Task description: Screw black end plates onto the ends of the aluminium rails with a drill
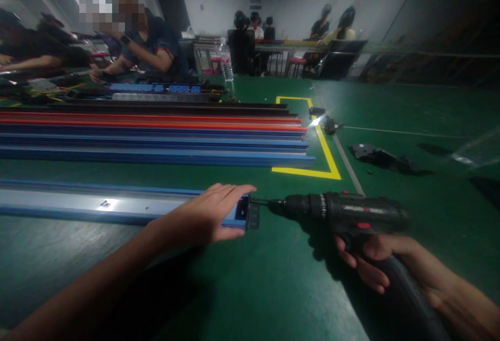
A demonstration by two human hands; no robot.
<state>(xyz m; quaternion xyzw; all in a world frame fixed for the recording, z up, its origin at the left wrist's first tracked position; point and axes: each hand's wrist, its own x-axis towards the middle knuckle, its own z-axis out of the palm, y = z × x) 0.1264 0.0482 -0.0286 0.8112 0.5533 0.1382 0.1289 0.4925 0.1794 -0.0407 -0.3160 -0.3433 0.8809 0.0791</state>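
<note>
Clock positions are read from the black end bracket [253,217], on the near-centre of the green table [258,289]. The blue rail [89,203] runs off toward 9 o'clock. Left hand [207,216]: clasped over the rail's end, fingers on the far edge, thumb on the near, closer to the bracket than the right. Right hand [402,250]: wrapped round the handle of the cordless drill [363,211], at 3 o'clock. The drill's body lies nearly in line with the rail, its bit [273,203] pointing to 9 o'clock at the bracket's upper part — contact cannot be confirmed.

Stacked rails [156,146], blue and orange-red, lie at 10 o'clock; a loose black part [377,156] at 2. Containers: one clear bottle [225,65] stands between 11 and 12 — fill level unreadable. A co-worker [156,44] sits beyond the stack, toward 11.
</note>
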